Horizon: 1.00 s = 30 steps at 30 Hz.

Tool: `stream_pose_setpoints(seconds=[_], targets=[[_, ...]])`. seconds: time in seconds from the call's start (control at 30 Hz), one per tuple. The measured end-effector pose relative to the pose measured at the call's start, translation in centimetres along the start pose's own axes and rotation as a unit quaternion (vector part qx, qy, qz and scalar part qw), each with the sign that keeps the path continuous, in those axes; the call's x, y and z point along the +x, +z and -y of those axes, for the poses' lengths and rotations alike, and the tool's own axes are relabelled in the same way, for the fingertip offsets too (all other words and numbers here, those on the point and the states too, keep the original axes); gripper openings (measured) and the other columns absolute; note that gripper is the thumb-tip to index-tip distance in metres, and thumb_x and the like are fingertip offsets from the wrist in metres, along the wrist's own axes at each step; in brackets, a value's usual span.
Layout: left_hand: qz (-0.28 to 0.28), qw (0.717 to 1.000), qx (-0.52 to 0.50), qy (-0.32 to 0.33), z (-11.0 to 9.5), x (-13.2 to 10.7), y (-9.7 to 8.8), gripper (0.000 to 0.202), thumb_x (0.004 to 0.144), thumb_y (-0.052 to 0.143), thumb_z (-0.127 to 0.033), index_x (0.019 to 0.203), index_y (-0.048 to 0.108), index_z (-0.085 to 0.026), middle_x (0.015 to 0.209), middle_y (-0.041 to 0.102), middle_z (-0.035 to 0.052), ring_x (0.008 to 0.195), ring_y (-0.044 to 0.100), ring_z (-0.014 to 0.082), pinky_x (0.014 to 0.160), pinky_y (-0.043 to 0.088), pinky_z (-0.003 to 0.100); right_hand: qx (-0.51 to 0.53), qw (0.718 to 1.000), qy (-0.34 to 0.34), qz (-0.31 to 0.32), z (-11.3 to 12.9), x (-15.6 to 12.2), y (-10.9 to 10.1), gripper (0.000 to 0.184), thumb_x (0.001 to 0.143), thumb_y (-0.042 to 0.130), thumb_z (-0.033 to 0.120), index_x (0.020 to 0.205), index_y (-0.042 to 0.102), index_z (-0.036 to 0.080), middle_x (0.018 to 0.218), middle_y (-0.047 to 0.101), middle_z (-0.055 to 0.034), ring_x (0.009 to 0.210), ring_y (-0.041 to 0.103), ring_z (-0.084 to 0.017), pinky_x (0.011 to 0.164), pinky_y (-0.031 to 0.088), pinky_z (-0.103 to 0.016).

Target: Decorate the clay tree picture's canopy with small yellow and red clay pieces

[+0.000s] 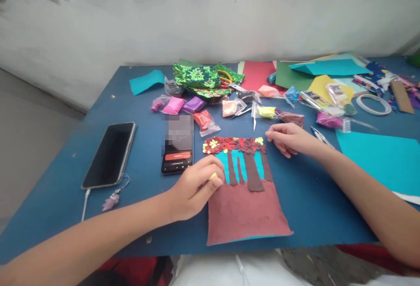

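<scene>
A clay picture (246,216) lies in front of me on the blue table, its lower half covered in reddish-brown clay. Dark brown clay trunks (253,172) rise over a turquoise backing, topped by a band of small red, maroon and yellow clay petals (238,144). My left hand (200,185) is over the picture's left edge, pinching a small lump of yellow clay (213,176) between thumb and fingers. Just beyond the upper right corner is my right hand (288,140), its fingers drawn together; whatever they hold, if anything, is too small to make out.
Left of the picture lie a phone with a lit screen (177,146) and a dark phone (110,154) on a cable. Behind are clay packets, including yellow (266,111) and red (204,121), plus a tape roll (373,104). Turquoise paper (382,159) lies right.
</scene>
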<state>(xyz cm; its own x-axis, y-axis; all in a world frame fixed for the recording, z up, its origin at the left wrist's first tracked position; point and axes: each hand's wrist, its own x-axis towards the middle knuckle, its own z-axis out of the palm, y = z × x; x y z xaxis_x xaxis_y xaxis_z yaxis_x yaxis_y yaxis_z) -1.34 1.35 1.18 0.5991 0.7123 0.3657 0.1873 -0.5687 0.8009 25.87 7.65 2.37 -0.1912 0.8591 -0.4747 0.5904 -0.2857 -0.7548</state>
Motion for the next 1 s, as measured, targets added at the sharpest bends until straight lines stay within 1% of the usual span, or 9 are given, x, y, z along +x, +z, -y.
stream_pose_setpoints(seconds=[0.13, 0.23, 0.3, 0.47, 0.6, 0.7, 0.83, 0.93, 1.0], targets=[[0.022, 1.0, -0.012, 0.009, 0.43, -0.38, 0.3, 0.053, 0.1, 0.029, -0.041, 0.058, 0.048, -0.015, 0.052, 0.047, -0.001, 0.049, 0.045, 0.0091, 0.049, 0.036, 0.021, 0.001, 1.0, -0.005, 0.003, -0.14, 0.04, -0.07, 0.02, 0.086, 0.047, 0.029, 0.069, 0.046, 0.019, 0.035, 0.045, 0.0066, 0.026, 0.041, -0.008, 0.026, 0.024, -0.016], [0.036, 0.998, -0.029, 0.037, 0.56, -0.49, 0.35, 0.059, 0.101, 0.024, -0.042, 0.052, 0.044, -0.016, 0.046, 0.045, -0.0019, 0.044, 0.042, 0.0081, 0.048, 0.034, 0.022, -0.002, 1.0, -0.003, 0.003, -0.13, 0.04, -0.09, 0.019, 0.086, 0.045, 0.028, 0.069, 0.046, 0.019, 0.035, 0.045, 0.0066, 0.026, 0.042, -0.008, 0.026, 0.025, -0.016], [0.034, 0.998, -0.034, 0.039, 0.43, -0.41, 0.25, 0.059, 0.102, 0.02, -0.038, 0.052, 0.042, -0.016, 0.046, 0.044, -0.0022, 0.044, 0.04, 0.0078, 0.048, 0.033, 0.021, -0.003, 1.0, -0.001, 0.003, -0.09, 0.04, -0.08, 0.019, 0.086, 0.045, 0.029, 0.069, 0.046, 0.019, 0.035, 0.045, 0.0065, 0.026, 0.042, -0.009, 0.027, 0.025, -0.017], [0.024, 0.999, -0.026, -0.023, -0.19, -0.28, -0.07, 0.042, 0.101, 0.026, -0.03, 0.064, 0.042, -0.017, 0.056, 0.045, -0.0022, 0.051, 0.042, 0.0091, 0.049, 0.036, 0.02, 0.0, 1.0, -0.004, 0.002, -0.1, 0.06, -0.08, 0.02, 0.086, 0.048, 0.028, 0.069, 0.046, 0.019, 0.034, 0.045, 0.0069, 0.026, 0.042, -0.008, 0.026, 0.024, -0.016], [0.039, 0.994, -0.053, -0.088, 0.01, -0.72, 0.23, 0.017, 0.097, 0.036, -0.025, 0.081, 0.041, -0.018, 0.063, 0.046, -0.0043, 0.052, 0.044, 0.0089, 0.049, 0.039, 0.019, 0.005, 1.0, -0.004, 0.003, -0.16, 0.07, -0.07, 0.02, 0.086, 0.049, 0.028, 0.068, 0.046, 0.019, 0.034, 0.045, 0.0074, 0.026, 0.042, -0.008, 0.025, 0.025, -0.016], [0.026, 0.997, -0.007, -0.067, 0.38, -0.89, 0.62, 0.002, 0.092, 0.044, -0.017, 0.091, 0.045, -0.017, 0.07, 0.049, -0.0027, 0.056, 0.045, 0.0092, 0.05, 0.04, 0.02, 0.007, 1.0, -0.005, 0.004, -0.16, 0.03, -0.04, 0.02, 0.086, 0.048, 0.027, 0.069, 0.046, 0.019, 0.035, 0.045, 0.0073, 0.026, 0.042, -0.008, 0.026, 0.025, -0.016], [0.014, 0.999, 0.04, -0.021, 0.53, -0.47, 0.74, 0.022, 0.087, 0.047, -0.007, 0.105, 0.054, -0.017, 0.086, 0.058, 0.0031, 0.069, 0.055, 0.0113, 0.061, 0.048, 0.021, 0.01, 1.0, -0.008, 0.006, -0.21, 0.03, -0.02, 0.021, 0.086, 0.05, 0.029, 0.068, 0.046, 0.019, 0.034, 0.045, 0.0072, 0.026, 0.042, -0.007, 0.026, 0.025, -0.015], [0.037, 0.999, 0.029, 0.028, 0.52, -0.17, 0.62, 0.02, 0.089, 0.045, -0.005, 0.093, 0.061, -0.017, 0.084, 0.064, 0.0041, 0.076, 0.061, 0.0124, 0.068, 0.051, 0.021, 0.012, 1.0, -0.01, 0.007, -0.27, 0.1, -0.04, 0.023, 0.086, 0.052, 0.031, 0.067, 0.046, 0.019, 0.034, 0.045, 0.0074, 0.025, 0.042, -0.007, 0.025, 0.024, -0.015], [0.044, 0.998, 0.027, 0.043, 0.52, -0.21, 0.58, 0.018, 0.091, 0.045, -0.008, 0.087, 0.061, -0.016, 0.079, 0.066, 0.0036, 0.073, 0.062, 0.0121, 0.065, 0.051, 0.02, 0.013, 1.0, -0.01, 0.007, -0.28, 0.13, -0.06, 0.023, 0.086, 0.052, 0.031, 0.067, 0.046, 0.019, 0.034, 0.045, 0.0075, 0.025, 0.042, -0.007, 0.025, 0.024, -0.015]])
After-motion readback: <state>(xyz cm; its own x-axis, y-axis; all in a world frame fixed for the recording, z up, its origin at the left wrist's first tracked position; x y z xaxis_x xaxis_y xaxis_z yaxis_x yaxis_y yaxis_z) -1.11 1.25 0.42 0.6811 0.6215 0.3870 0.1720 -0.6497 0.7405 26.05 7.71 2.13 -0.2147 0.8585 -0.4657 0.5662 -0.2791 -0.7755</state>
